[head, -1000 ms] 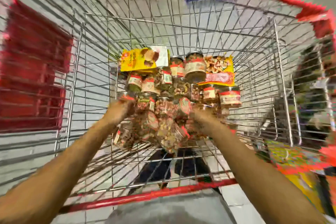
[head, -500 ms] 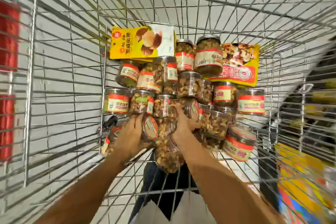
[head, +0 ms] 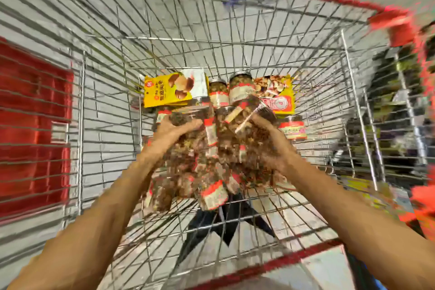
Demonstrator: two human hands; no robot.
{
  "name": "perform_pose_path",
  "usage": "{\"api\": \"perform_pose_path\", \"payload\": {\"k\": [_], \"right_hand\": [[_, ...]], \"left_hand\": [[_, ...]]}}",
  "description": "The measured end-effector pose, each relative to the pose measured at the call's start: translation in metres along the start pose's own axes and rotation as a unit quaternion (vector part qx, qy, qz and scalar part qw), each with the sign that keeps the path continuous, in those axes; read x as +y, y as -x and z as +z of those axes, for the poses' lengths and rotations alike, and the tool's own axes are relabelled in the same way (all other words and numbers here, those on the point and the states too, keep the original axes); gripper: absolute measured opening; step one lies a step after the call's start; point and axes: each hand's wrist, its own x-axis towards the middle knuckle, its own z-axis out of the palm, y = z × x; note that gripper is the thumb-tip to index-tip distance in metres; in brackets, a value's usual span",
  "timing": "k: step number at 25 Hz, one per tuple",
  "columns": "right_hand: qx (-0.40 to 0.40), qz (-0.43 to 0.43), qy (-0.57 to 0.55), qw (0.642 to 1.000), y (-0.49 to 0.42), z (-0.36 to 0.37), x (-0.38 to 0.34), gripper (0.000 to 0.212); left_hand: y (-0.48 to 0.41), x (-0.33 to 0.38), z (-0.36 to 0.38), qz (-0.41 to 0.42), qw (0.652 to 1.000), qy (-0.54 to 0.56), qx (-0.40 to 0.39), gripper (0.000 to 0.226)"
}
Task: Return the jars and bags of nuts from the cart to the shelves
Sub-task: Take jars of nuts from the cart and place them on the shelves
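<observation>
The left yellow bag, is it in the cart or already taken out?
In the cart: the left yellow bag lies at its far end, beside the jars, inside the wire walls.

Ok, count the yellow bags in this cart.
2. The left bag lies at the cart's far end; the right bag lies there too, with jars between them. More may hide beneath.
</observation>
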Motion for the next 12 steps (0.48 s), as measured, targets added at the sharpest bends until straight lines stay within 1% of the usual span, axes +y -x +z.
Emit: {"api": "perform_pose_path", "payload": {"k": [1,2,3,4,5,6,7,8,9,11,12], "right_hand": [[-0.025,-0.034,-0.038,0.998,0.02,-0.007,-0.013,0.036],[-0.056,-0.077,-0.076,0.993,0.042,-0.014,-0.022,0.03],[-0.083,-0.113,-0.111,0.984,0.064,-0.019,-0.027,0.029],[-0.101,-0.148,-0.143,0.973,0.086,-0.026,-0.029,0.034],[-0.108,-0.191,-0.178,0.959,0.11,-0.036,-0.029,0.045],[-0.108,-0.236,-0.208,0.943,0.134,-0.048,-0.026,0.055],[-0.099,-0.278,-0.231,0.927,0.156,-0.06,-0.024,0.06],[-0.082,-0.317,-0.253,0.91,0.179,-0.073,-0.019,0.06],[-0.065,-0.351,-0.276,0.892,0.199,-0.088,-0.014,0.056],[-0.04,-0.408,-0.313,0.856,0.236,-0.118,-0.001,0.043],[-0.027,-0.429,-0.324,0.843,0.25,-0.131,0.006,0.046]], "left_hand": [[0.009,0.023,0.007,0.024,0.999,0.023,-0.026,0.043],[0.02,0.044,0.016,0.044,0.995,0.052,-0.066,0.028],[0.03,0.061,0.027,0.055,0.988,0.082,-0.117,0.016],[0.041,0.074,0.04,0.053,0.977,0.111,-0.176,0.009],[0.053,0.087,0.056,0.046,0.962,0.13,-0.236,0.009],[0.065,0.098,0.075,0.034,0.947,0.144,-0.286,0.017],[0.077,0.107,0.095,0.026,0.934,0.146,-0.325,0.025],[0.091,0.115,0.117,0.019,0.924,0.141,-0.356,0.032],[0.106,0.12,0.139,0.011,0.912,0.136,-0.386,0.044],[0.134,0.125,0.185,-0.016,0.878,0.142,-0.457,0.069],[0.147,0.126,0.204,-0.029,0.857,0.155,-0.491,0.073]]}}
